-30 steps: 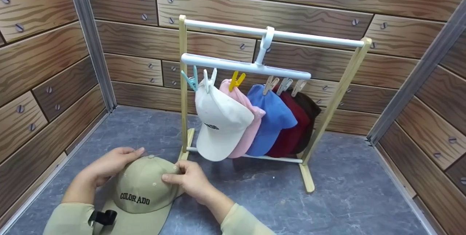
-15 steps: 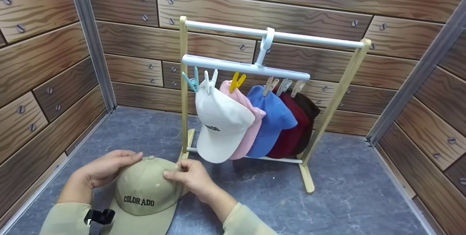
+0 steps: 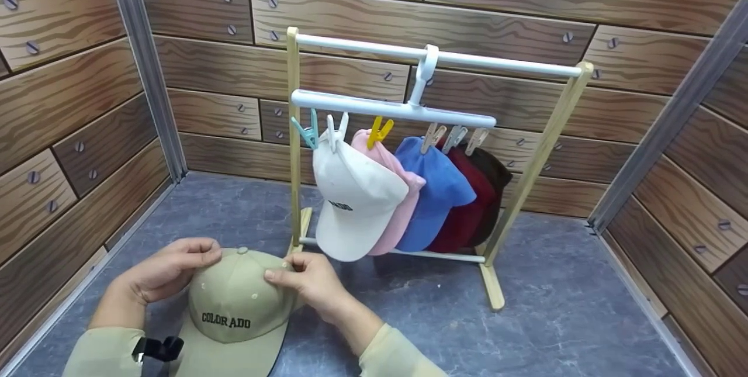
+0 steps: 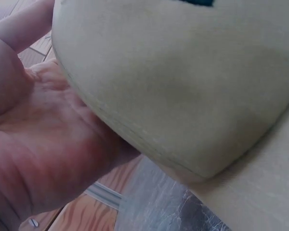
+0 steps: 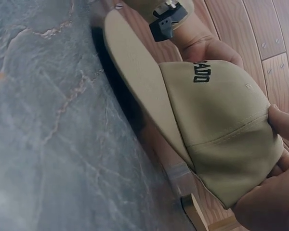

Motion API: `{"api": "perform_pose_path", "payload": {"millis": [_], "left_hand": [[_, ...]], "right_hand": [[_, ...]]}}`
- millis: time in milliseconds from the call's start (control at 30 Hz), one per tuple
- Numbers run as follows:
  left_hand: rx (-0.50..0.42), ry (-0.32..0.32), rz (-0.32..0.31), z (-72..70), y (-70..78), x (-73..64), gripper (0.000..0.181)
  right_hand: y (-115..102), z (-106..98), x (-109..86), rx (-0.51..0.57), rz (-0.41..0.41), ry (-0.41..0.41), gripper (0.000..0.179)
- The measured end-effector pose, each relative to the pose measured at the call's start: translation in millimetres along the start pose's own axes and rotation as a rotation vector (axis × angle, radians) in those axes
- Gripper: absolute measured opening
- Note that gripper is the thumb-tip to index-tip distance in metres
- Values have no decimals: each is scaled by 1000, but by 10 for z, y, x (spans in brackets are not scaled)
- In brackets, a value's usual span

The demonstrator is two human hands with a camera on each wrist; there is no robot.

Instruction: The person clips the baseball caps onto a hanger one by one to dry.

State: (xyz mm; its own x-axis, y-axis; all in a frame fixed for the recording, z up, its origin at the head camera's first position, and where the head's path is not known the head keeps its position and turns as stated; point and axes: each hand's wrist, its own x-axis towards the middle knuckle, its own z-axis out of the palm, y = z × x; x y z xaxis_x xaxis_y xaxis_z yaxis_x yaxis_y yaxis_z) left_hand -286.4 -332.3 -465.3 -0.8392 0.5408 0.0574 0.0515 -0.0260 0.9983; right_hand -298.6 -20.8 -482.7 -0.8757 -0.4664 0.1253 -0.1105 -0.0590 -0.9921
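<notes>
A khaki baseball cap with dark "COLORADO" lettering is at the lower left of the head view, crown up and brim toward me. My left hand holds the crown's left side, thumb near the top; its other fingers are partly hidden behind the cap. On the other side, my right hand pinches the fabric between thumb and fingers. In the left wrist view, the cap's edge covers part of the left palm. The right wrist view shows the brim raised close over the grey tabletop.
Right of the hands stands a rack with wooden posts. From its top bar hangs a pale blue hanger. Clips hold a white cap, a pink cap, a blue cap and darker caps behind. A teal clip hangs at the left end.
The khaki cap has turned slightly, its brim and lettering shifting to the right. My left hand has moved a little left along the crown, and both hands still hold the cap.
</notes>
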Motion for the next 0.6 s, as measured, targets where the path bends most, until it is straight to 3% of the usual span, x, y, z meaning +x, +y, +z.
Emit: {"api": "perform_pose_path", "payload": {"millis": [167, 600], "left_hand": [[-14, 6, 56, 5, -3, 1, 23], [-3, 126, 109, 92, 91, 61, 22]], "right_hand": [[-35, -2, 1, -17, -22, 18, 26], [-165, 37, -26, -77, -90, 49, 23]]}}
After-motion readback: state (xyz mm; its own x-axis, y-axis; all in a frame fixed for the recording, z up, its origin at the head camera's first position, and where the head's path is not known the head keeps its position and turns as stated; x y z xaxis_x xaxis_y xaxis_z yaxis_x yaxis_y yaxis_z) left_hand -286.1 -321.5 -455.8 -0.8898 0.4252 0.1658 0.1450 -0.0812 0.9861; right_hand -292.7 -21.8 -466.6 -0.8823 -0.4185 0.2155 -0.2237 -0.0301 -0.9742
